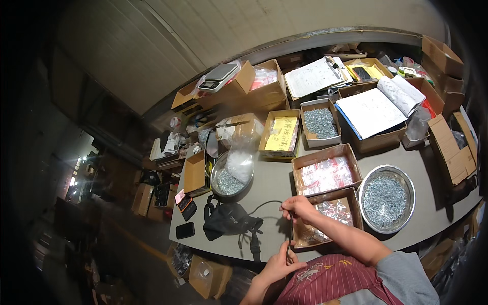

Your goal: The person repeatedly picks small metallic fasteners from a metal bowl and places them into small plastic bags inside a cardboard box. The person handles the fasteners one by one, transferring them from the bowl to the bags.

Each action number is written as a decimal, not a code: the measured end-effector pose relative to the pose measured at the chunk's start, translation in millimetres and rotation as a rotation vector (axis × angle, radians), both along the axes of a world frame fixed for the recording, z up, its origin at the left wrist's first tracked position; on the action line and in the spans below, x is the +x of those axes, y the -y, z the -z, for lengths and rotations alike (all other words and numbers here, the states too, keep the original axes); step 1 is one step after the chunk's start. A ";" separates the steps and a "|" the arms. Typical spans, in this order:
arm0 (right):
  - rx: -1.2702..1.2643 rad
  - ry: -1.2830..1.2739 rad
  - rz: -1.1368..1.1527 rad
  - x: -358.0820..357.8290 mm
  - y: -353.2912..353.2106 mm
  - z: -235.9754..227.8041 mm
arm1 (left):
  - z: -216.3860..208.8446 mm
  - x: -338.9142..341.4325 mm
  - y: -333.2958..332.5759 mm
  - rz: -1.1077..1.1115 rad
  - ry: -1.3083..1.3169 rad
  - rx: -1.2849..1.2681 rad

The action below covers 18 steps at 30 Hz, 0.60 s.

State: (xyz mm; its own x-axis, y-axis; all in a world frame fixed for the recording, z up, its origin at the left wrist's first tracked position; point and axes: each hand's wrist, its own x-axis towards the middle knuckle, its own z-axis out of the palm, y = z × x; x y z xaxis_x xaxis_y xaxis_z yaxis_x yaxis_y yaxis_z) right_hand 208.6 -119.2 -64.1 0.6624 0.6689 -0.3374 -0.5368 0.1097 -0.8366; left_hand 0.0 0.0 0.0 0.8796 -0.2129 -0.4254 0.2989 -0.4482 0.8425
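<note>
A small black bag (229,220) with straps and buckles lies on the table's near left part. From it a thin black cord (267,204) arcs up to my right hand (299,208), whose fingers are closed on it near the two cardboard boxes. Past that hand the cord hangs down toward my body. Lower down, my left hand (277,265) pinches the same cord in front of my striped red apron (330,279). The cord's end is hard to make out.
Boxes of small plastic packets (327,174) stand beside my right arm. A steel bowl of screws (385,198) is to the right, another bowl (229,182) left. A phone (185,230) and calculator (188,208) lie at the left edge. An open notebook (371,114) and scale (220,76) sit farther back.
</note>
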 end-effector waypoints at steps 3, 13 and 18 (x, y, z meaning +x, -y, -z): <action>0.150 -0.196 0.051 27.6 -13.1 8.8 | 4.0 -11.2 0.9 0.001 -0.002 -0.018; 0.059 -0.029 -0.023 18.4 -58.8 17.3 | -16.5 -14.7 -7.0 0.176 0.115 0.196; -0.488 0.614 -0.271 11.5 -38.3 9.5 | -5.2 -20.7 -11.0 0.437 -0.055 0.718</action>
State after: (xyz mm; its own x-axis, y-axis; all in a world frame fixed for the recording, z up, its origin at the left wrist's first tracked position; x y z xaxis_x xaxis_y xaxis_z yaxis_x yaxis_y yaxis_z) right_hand 220.1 -80.9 -73.6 0.6605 0.7037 -0.2619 0.0749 -0.4089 -0.9095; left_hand -20.7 11.0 5.2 0.7550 -0.1912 -0.6272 0.0059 -0.9545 0.2981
